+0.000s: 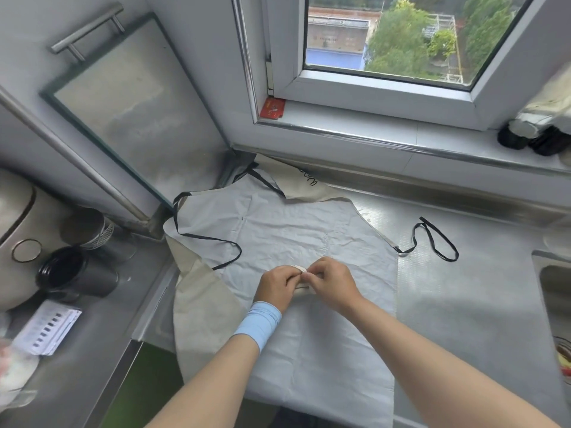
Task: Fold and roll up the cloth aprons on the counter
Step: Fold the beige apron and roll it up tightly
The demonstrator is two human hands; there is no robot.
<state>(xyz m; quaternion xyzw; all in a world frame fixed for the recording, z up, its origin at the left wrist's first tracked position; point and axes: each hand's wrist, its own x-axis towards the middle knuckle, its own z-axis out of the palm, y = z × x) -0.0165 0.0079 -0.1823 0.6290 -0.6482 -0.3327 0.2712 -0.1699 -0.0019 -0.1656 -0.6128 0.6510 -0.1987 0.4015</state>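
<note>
Beige roll (302, 291) in curled fingers (312, 274) of left hand (275, 286), right hand (334, 282); creased grey apron (309, 230) beneath.

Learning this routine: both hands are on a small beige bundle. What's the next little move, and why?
Probably set the beige bundle aside on the counter: left hand and right hand both grip it atop the grey apron, which lies flat, unfolded.

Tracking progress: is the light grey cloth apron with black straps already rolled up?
No, the light grey cloth apron lies spread open on the steel counter.
</note>
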